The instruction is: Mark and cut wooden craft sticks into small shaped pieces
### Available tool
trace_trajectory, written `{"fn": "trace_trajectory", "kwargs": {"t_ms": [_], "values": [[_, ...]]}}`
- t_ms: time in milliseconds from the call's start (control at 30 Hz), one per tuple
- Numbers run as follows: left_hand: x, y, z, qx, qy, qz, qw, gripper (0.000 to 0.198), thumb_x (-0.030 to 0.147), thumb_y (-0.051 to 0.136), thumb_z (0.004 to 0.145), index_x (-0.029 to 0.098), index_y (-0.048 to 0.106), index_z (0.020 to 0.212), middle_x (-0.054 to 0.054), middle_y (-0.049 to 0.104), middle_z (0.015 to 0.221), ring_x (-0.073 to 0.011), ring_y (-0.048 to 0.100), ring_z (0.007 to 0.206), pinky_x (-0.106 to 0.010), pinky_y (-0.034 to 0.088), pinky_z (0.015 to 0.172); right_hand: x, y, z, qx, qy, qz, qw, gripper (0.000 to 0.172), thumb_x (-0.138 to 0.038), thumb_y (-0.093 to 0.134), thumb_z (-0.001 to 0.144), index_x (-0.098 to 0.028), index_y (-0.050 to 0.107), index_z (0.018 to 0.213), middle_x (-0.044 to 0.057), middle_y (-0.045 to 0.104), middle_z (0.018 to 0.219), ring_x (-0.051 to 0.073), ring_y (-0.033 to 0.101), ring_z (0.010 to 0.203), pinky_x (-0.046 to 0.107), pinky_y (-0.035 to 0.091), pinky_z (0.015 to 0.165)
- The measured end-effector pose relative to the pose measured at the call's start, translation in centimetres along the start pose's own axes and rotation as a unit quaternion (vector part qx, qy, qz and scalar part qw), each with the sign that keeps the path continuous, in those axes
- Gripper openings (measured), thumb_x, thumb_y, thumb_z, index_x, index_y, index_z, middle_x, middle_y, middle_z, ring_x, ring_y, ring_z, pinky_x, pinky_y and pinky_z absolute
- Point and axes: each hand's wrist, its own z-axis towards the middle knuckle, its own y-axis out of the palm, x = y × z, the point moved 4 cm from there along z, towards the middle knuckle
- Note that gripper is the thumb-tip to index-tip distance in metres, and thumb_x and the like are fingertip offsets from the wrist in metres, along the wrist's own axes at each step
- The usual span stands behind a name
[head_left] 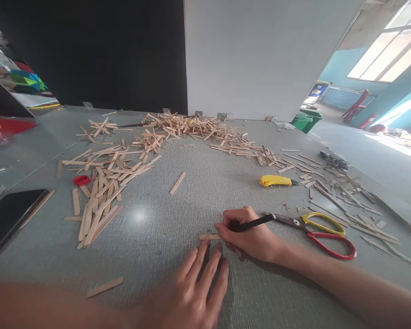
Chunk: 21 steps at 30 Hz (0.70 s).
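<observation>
A short popsicle stick (208, 237) lies flat on the grey table in front of me. My left hand (200, 283) has its fingers spread, and the fingertips touch the near edge of that stick. Pinched in my right hand (248, 230) is a black pen (258, 223), slanting up to the right. The pen's tip is hidden behind my fingers, over the stick's right end. Just right of my right hand rest scissors (315, 228) with one yellow and one red handle. Farther back, a yellow box cutter (277, 181) lies on its side.
Loose popsicle sticks (102, 192) are heaped on the left and along the back, with cut scraps (356, 196) at right. A phone (13, 214) lies at the left edge. One stick (177, 183) lies alone mid-table. A black-and-white panel (260, 59) closes off the back.
</observation>
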Motion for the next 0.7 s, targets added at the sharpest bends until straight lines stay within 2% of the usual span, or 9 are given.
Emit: {"fn": "trace_trajectory", "kwargs": {"t_ms": [200,367,700], "values": [[0.03,0.10,0.00,0.020,0.002,-0.002,1.000,0.041,0.026,0.035,0.109,0.008,0.068,0.125,-0.013,0.080,0.124,-0.0316,0.076,0.114,-0.046,0.043,0.101,0.10,0.05,0.18,0.003,-0.012,-0.008,1.000,0.040,-0.025,0.063,0.096,-0.023,0.046,0.060,-0.006,0.052,0.042,0.006,0.044,0.035,0.017,0.034,0.038],[0.05,0.08,-0.10,0.000,-0.005,-0.009,1.000,0.041,0.026,0.034,0.110,0.009,0.067,0.127,-0.012,0.078,0.127,-0.0312,0.075,0.115,-0.045,0.043,0.102,0.32,0.11,0.11,-0.002,-0.007,0.005,1.000,0.042,-0.028,0.063,0.097,-0.024,0.045,0.059,-0.007,0.051,0.040,0.007,0.044,0.032,0.017,0.032,0.035],[0.27,0.39,-0.24,0.002,-0.002,-0.003,1.000,0.040,0.029,0.036,0.110,0.009,0.065,0.129,-0.013,0.078,0.128,-0.0319,0.075,0.117,-0.046,0.042,0.104,0.56,0.17,0.13,-0.007,-0.005,0.017,1.000,0.041,-0.029,0.063,0.097,-0.024,0.046,0.060,-0.007,0.051,0.041,0.008,0.047,0.032,0.018,0.032,0.034]]}}
